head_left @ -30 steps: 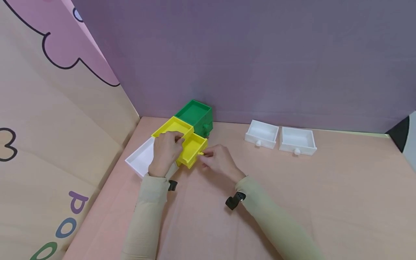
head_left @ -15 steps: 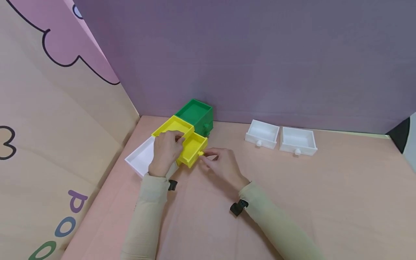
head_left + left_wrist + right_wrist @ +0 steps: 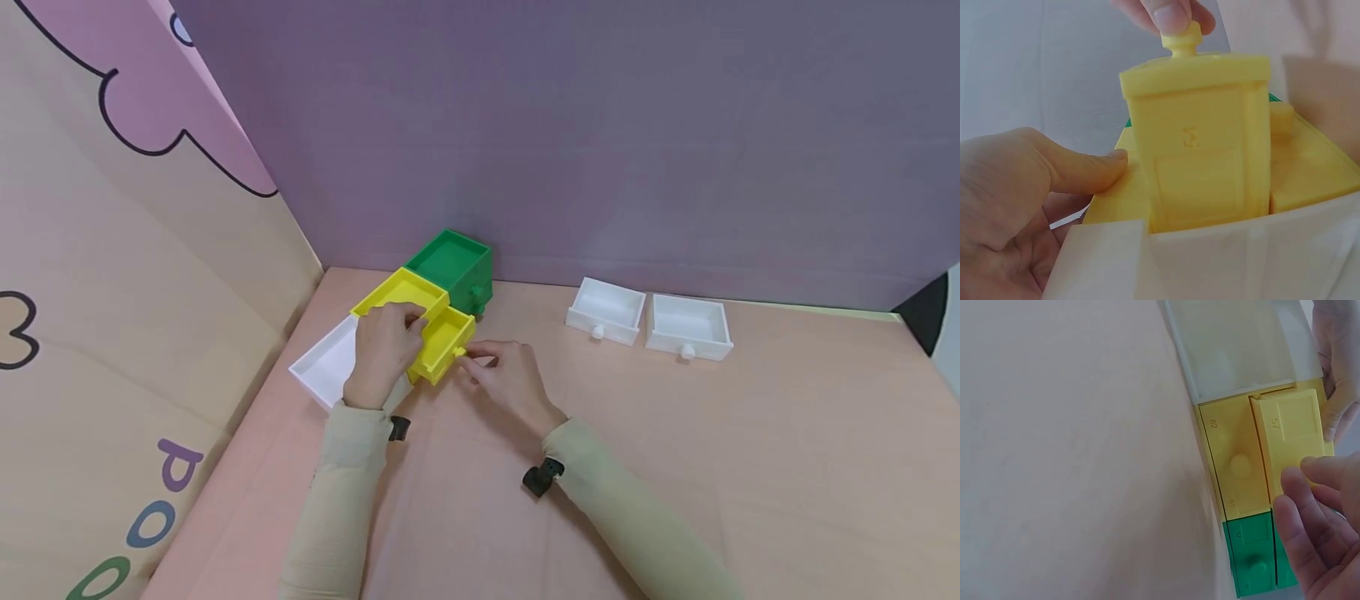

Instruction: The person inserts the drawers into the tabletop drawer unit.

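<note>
Head view has your right hand (image 3: 513, 379) pinching the knob (image 3: 460, 352) of the yellow drawer (image 3: 447, 337), which juts partway from the yellow cabinet (image 3: 401, 287) just left of that hand. Your left hand (image 3: 384, 346) grips the cabinet, partly covering a white casing (image 3: 322, 367). Beyond both hands stands a green cabinet (image 3: 452, 260); white drawers (image 3: 607, 308) lie right of your right hand.
</note>
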Demonstrator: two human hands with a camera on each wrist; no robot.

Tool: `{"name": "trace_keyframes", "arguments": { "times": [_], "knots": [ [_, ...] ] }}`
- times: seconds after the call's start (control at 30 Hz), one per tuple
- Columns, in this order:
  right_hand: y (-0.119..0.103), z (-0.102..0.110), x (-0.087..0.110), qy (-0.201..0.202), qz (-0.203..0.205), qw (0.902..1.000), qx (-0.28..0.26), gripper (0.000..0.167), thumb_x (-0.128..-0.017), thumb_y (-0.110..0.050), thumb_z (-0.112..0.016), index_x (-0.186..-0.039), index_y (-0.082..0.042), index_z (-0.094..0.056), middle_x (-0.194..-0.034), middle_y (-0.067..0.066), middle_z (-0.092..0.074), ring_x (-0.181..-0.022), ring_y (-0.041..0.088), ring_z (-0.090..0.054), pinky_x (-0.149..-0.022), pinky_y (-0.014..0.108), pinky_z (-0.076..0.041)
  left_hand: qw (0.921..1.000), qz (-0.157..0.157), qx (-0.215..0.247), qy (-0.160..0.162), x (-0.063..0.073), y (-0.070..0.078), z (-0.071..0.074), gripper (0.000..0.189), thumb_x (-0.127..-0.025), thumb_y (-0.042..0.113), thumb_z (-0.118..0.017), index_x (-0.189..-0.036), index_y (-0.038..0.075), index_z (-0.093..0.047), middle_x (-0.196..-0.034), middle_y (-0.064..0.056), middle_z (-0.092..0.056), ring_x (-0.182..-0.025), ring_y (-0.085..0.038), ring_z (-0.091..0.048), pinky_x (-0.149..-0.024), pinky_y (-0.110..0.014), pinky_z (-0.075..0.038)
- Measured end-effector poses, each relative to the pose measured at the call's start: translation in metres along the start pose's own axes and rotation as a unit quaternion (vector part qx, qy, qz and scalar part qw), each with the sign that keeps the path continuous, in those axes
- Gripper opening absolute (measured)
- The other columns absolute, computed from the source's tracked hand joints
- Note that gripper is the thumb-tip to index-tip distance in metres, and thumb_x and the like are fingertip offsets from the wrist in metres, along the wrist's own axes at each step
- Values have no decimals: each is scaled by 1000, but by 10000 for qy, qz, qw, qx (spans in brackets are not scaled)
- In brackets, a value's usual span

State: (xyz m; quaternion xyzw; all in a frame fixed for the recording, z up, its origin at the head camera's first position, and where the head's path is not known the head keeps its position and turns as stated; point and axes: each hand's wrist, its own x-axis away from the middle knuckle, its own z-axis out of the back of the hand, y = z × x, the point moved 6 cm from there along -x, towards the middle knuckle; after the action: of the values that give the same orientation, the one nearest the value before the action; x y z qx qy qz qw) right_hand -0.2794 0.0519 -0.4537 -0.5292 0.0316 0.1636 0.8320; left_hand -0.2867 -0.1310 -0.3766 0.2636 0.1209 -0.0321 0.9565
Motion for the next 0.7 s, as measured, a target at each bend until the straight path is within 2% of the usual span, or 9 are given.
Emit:
{"name": "trace_keyframes", "arguments": {
  "times": [0.23, 0.47, 0.7],
  "knots": [
    [0, -4, -4, -17, -198, 9996, -207, 23, -99, -21, -78, -119, -14, -83, -100, 4, -83, -72, 30, -76, -65, 27, -61, 10000, -27, -27, 0, 0, -1, -1, 23, -100, 14, -73, -118, 3, -81, -104, -14, -82, -80, -31, -74, -72, -42, -60],
    [1, -7, -6, -5, -454, 9986, -259, 23, -98, -23, -79, -120, -15, -83, -100, 2, -83, -75, 30, -77, -64, 24, -59, 10000, -44, 20, -28, -1, -1, -2, 23, -100, 14, -73, -118, 3, -81, -103, -14, -82, -76, -30, -73, -70, -40, -59],
    [1, -10, -11, 7, -461, 9978, -481, 22, -97, -24, -80, -116, -13, -84, -95, 9, -83, -73, 33, -77, -58, 22, -54, 10000, -45, -7, -46, -1, 0, 0, 23, -100, 14, -73, -118, 3, -81, -104, -15, -82, -78, -31, -73, -71, -41, -59]
  ]
}}
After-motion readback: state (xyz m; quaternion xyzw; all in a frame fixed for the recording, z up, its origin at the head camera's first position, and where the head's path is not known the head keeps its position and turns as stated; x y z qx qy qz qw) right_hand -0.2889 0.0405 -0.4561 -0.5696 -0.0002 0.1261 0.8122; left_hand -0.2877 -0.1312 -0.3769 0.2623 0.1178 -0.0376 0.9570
